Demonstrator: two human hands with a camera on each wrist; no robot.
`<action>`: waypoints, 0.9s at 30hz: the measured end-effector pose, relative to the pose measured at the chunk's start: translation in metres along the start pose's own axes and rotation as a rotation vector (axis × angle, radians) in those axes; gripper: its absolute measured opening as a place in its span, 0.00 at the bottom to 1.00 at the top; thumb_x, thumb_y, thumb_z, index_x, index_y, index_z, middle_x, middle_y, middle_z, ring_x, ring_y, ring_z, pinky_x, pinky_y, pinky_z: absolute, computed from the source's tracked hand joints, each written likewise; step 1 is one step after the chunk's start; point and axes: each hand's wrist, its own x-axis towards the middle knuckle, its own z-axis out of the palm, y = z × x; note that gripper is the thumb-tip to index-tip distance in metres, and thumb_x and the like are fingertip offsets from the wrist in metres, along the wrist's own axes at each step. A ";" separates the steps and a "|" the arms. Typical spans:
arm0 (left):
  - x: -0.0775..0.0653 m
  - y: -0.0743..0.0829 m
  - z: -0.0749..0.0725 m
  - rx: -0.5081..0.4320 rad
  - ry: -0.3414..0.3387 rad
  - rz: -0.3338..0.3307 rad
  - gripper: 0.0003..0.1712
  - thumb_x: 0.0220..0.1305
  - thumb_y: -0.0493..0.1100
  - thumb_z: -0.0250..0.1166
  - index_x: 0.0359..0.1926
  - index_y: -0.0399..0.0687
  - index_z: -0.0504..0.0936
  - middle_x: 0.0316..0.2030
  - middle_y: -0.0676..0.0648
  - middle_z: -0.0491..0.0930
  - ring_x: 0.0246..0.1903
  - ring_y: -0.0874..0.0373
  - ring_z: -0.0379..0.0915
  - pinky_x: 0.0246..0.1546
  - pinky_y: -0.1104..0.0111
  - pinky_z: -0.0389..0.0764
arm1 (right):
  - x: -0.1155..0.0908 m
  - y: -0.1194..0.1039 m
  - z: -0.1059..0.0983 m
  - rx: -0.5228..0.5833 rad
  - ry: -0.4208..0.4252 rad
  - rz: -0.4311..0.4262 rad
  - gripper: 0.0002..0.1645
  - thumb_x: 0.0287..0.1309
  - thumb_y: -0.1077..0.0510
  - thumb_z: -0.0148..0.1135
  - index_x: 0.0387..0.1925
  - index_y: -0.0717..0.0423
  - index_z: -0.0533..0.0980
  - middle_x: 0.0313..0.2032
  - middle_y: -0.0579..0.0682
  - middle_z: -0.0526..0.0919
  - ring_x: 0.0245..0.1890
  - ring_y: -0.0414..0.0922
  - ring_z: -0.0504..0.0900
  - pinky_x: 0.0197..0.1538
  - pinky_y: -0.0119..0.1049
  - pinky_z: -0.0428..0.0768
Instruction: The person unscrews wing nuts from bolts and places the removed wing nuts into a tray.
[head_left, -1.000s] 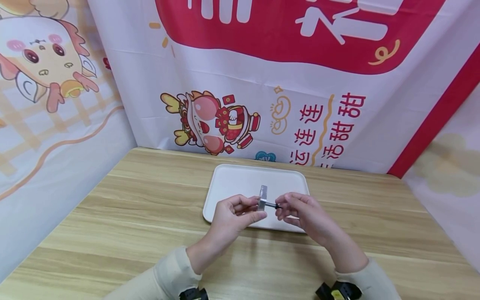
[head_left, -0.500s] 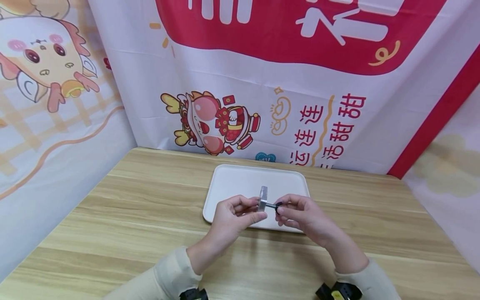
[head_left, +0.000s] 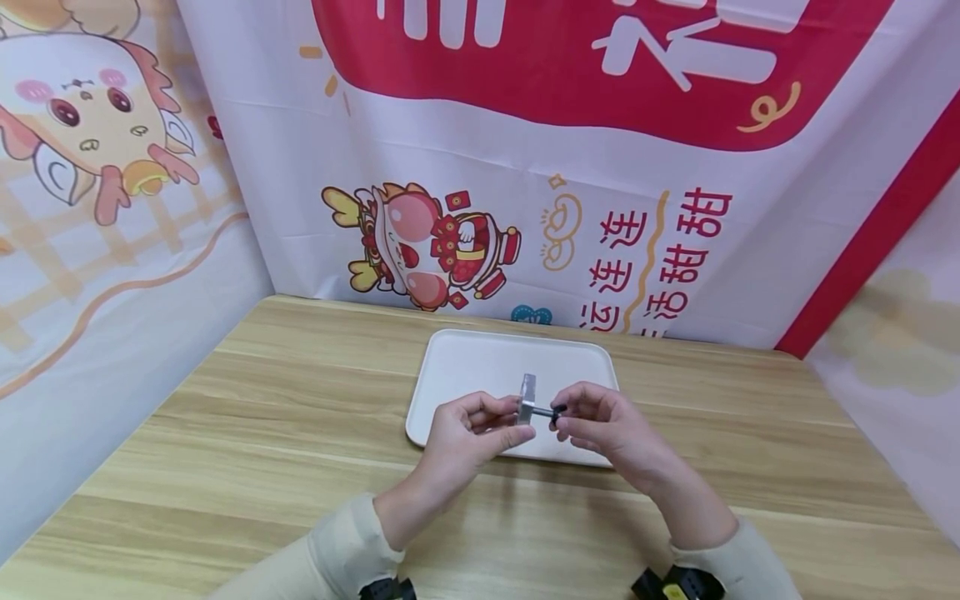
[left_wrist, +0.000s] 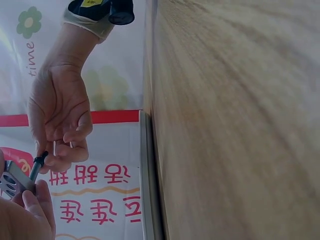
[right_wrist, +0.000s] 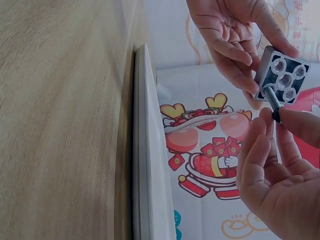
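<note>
In the head view my left hand (head_left: 468, 429) grips a square metal plate (head_left: 527, 390) by its edge, thumb in front, fingers behind. Several round holes show in the face of the plate (right_wrist: 295, 80) in the right wrist view, a large one at the centre and smaller ones at the corners. A threaded bolt (right_wrist: 272, 98) with a black head stands out of a corner hole; its far end is hidden in the plate. Thumb and fingertips of my right hand (head_left: 618, 425) pinch the bolt's black head (left_wrist: 41, 158). Both hands are raised over the tray's front part.
A white rectangular tray (head_left: 468, 358) lies on the wooden table (head_left: 300, 400), beneath and behind the hands. Printed cloth (head_left: 277, 150) hangs behind the table and along its sides. Both wrists wear black camera mounts (head_left: 678, 582).
The right fingers, looser around the bolt's black head a second ago, have closed on it and shifted their hold slightly. The left hand and the plate have hardly moved.
</note>
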 end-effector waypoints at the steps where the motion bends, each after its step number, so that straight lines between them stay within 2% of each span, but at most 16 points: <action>1: 0.000 0.000 0.000 0.000 0.000 0.001 0.19 0.52 0.35 0.77 0.43 0.34 0.80 0.52 0.42 0.85 0.46 0.57 0.84 0.48 0.72 0.85 | 0.000 0.001 0.000 0.000 0.001 -0.009 0.08 0.64 0.62 0.64 0.42 0.46 0.77 0.33 0.40 0.82 0.37 0.37 0.81 0.45 0.33 0.82; 8: 0.001 -0.001 0.000 -0.006 -0.003 0.013 0.19 0.52 0.34 0.76 0.43 0.33 0.79 0.52 0.40 0.85 0.46 0.57 0.84 0.48 0.71 0.85 | 0.001 0.004 0.001 0.013 -0.008 -0.090 0.09 0.64 0.69 0.60 0.42 0.54 0.75 0.37 0.42 0.80 0.33 0.39 0.85 0.48 0.33 0.85; 12: 0.001 -0.001 0.000 -0.014 -0.006 0.011 0.19 0.52 0.34 0.76 0.43 0.32 0.79 0.52 0.40 0.85 0.46 0.56 0.84 0.49 0.71 0.85 | 0.001 0.005 0.002 -0.017 0.001 -0.123 0.08 0.63 0.68 0.62 0.42 0.56 0.75 0.39 0.42 0.81 0.36 0.39 0.86 0.49 0.34 0.85; 15: 0.000 -0.001 0.000 -0.019 -0.002 0.008 0.19 0.53 0.34 0.76 0.44 0.33 0.80 0.52 0.40 0.85 0.46 0.56 0.84 0.49 0.70 0.85 | 0.001 0.005 0.004 -0.053 -0.005 -0.126 0.12 0.63 0.67 0.63 0.46 0.62 0.73 0.43 0.44 0.81 0.41 0.41 0.86 0.51 0.35 0.84; 17: -0.001 -0.001 0.000 -0.017 0.001 0.011 0.19 0.53 0.34 0.76 0.44 0.32 0.80 0.52 0.40 0.85 0.47 0.56 0.84 0.49 0.70 0.85 | 0.000 0.005 0.004 -0.064 -0.008 -0.098 0.16 0.65 0.63 0.62 0.51 0.65 0.71 0.46 0.46 0.80 0.43 0.42 0.86 0.54 0.38 0.83; 20: -0.001 -0.001 -0.001 -0.009 0.002 0.010 0.18 0.53 0.34 0.76 0.44 0.33 0.80 0.52 0.40 0.85 0.47 0.55 0.84 0.48 0.70 0.85 | -0.001 0.003 0.004 -0.052 0.000 -0.017 0.22 0.72 0.51 0.55 0.56 0.65 0.69 0.47 0.46 0.81 0.45 0.42 0.85 0.60 0.44 0.81; 24: -0.001 -0.002 -0.001 0.004 -0.002 0.005 0.19 0.53 0.35 0.76 0.44 0.34 0.80 0.52 0.41 0.85 0.47 0.56 0.84 0.49 0.71 0.85 | -0.001 0.000 0.002 0.003 0.010 0.088 0.31 0.75 0.37 0.42 0.54 0.61 0.70 0.38 0.45 0.84 0.42 0.41 0.84 0.59 0.44 0.80; 27: 0.000 -0.002 -0.001 0.007 0.000 0.006 0.19 0.53 0.36 0.76 0.44 0.34 0.80 0.52 0.41 0.85 0.47 0.56 0.84 0.49 0.71 0.85 | 0.000 -0.001 0.001 0.033 -0.033 0.113 0.27 0.76 0.37 0.40 0.50 0.55 0.71 0.30 0.44 0.84 0.38 0.42 0.83 0.54 0.40 0.79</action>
